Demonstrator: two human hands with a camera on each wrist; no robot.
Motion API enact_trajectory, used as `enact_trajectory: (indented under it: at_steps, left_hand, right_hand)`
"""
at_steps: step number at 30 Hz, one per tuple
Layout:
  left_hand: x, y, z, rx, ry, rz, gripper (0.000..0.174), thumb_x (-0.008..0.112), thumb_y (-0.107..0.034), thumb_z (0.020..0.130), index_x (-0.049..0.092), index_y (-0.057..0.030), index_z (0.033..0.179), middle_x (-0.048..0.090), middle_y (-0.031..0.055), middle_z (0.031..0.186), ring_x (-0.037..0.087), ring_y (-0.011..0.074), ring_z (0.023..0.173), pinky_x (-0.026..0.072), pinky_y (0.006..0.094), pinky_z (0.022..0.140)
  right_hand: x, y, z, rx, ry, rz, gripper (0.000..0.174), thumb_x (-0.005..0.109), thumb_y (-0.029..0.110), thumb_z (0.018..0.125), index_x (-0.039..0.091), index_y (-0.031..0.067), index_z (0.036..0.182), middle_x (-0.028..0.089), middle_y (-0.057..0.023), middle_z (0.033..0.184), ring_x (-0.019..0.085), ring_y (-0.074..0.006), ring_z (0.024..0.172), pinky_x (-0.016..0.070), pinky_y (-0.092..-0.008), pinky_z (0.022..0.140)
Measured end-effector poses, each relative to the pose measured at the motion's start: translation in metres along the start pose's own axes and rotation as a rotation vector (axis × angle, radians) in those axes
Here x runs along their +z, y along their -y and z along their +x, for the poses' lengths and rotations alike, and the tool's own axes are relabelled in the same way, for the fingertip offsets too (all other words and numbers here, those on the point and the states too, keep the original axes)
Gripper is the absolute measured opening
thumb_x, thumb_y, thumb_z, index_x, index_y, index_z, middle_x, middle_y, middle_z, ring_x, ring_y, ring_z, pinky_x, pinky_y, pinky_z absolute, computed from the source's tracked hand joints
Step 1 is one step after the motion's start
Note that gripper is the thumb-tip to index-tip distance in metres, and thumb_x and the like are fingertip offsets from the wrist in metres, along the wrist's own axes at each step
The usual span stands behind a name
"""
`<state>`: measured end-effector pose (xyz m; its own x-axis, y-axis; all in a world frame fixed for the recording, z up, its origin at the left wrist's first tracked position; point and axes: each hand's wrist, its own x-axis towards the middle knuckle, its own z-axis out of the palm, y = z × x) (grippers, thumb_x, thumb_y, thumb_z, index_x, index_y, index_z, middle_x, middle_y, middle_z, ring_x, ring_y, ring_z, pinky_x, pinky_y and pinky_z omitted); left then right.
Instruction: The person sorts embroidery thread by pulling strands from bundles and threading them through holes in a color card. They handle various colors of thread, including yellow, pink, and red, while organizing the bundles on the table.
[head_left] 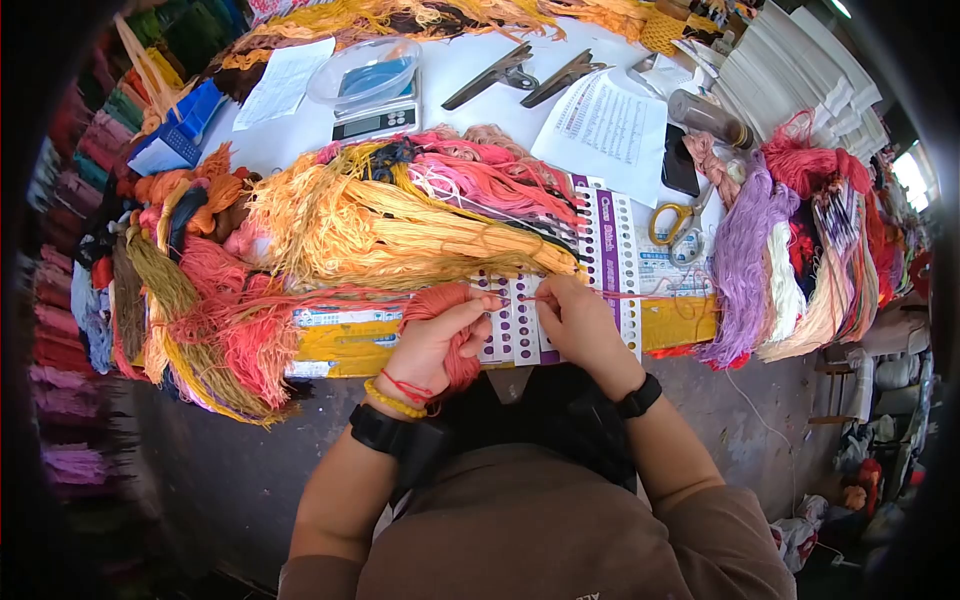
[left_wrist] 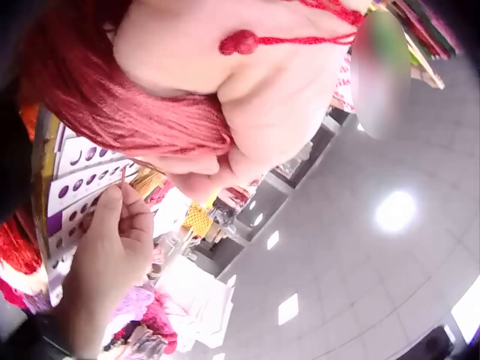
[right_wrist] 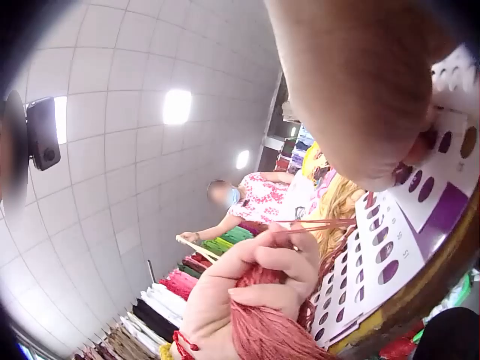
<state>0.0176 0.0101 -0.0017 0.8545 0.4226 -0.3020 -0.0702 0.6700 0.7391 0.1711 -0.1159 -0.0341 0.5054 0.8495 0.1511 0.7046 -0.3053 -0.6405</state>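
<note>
My left hand (head_left: 425,345) grips a hank of salmon-pink embroidery thread (left_wrist: 142,112), wrapped in the palm, with a few strands pinched at the thumb and forefinger. Opposite it, my right hand (head_left: 585,330) pinches the same pink strands, thumb against forefinger, over the table's near edge. The strands (right_wrist: 326,224) run between both hands, and a loose end trails right. Beneath the hands lie white hole-punched thread cards (head_left: 522,325) with purple bands. In the left wrist view, the right hand's fingertips overlap the rows of holes.
Yellow thread bundles (head_left: 400,225) cover the table's middle; purple hanks (head_left: 745,250) hang at right. Scissors (head_left: 685,235), a phone (head_left: 681,165), printed sheets (head_left: 600,125), two large clips (head_left: 497,78) and a scale (head_left: 375,120) lie beyond. Another person (right_wrist: 262,196) wearing a mask stands across.
</note>
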Motion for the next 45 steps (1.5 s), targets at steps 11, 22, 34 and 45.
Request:
enact_trajectory:
  at_steps: [11, 22, 34, 45]
  left_hand:
    - [0.007, 0.019, 0.017, -0.276, 0.211, -0.035, 0.036, 0.047, -0.026, 0.090, 0.047, -0.0079, 0.121, 0.058, 0.0020, 0.097, 0.056, 0.0078, 0.072, 0.0339, 0.0166, 0.047]
    - [-0.040, -0.029, -0.026, 0.135, -0.315, -0.129, 0.020, 0.048, -0.009, 0.079, 0.042, -0.0107, 0.060, 0.037, -0.0026, 0.052, 0.026, 0.0042, 0.039, 0.0195, 0.0193, 0.034]
    - [-0.141, -0.155, -0.213, 0.979, -1.051, 0.143, 0.019, 0.047, -0.023, 0.090, 0.052, -0.0063, 0.082, 0.058, 0.0089, 0.094, 0.041, 0.0072, 0.052, 0.0281, 0.0179, 0.042]
    - [-0.188, -0.271, -0.227, 0.986, -1.015, 0.313, 0.015, 0.061, -0.011, 0.080, 0.059, -0.0061, 0.094, 0.052, -0.0018, 0.068, 0.041, 0.0031, 0.050, 0.0278, 0.0153, 0.039]
  right_hand:
    - [0.012, 0.007, -0.009, 0.118, -0.150, 0.829, 0.007, 0.060, 0.011, 0.080, 0.057, 0.0044, 0.081, 0.056, -0.0032, 0.076, 0.050, -0.0073, 0.056, 0.0394, -0.0215, 0.051]
    - [0.012, 0.026, -0.010, -0.055, -0.157, -0.103, 0.041, 0.065, 0.025, 0.067, 0.050, 0.0092, 0.102, 0.052, -0.0106, 0.097, 0.058, -0.0281, 0.080, 0.0490, -0.0364, 0.063]
    - [0.016, 0.033, -0.008, -0.095, -0.182, -0.157, 0.043, 0.065, 0.022, 0.064, 0.050, 0.0102, 0.102, 0.051, -0.0114, 0.097, 0.057, -0.0312, 0.076, 0.0479, -0.0379, 0.061]
    - [-0.004, 0.045, -0.001, -0.003, -0.123, 0.124, 0.025, 0.062, 0.002, 0.071, 0.052, 0.0047, 0.093, 0.050, -0.0069, 0.083, 0.045, -0.0121, 0.052, 0.0390, -0.0240, 0.049]
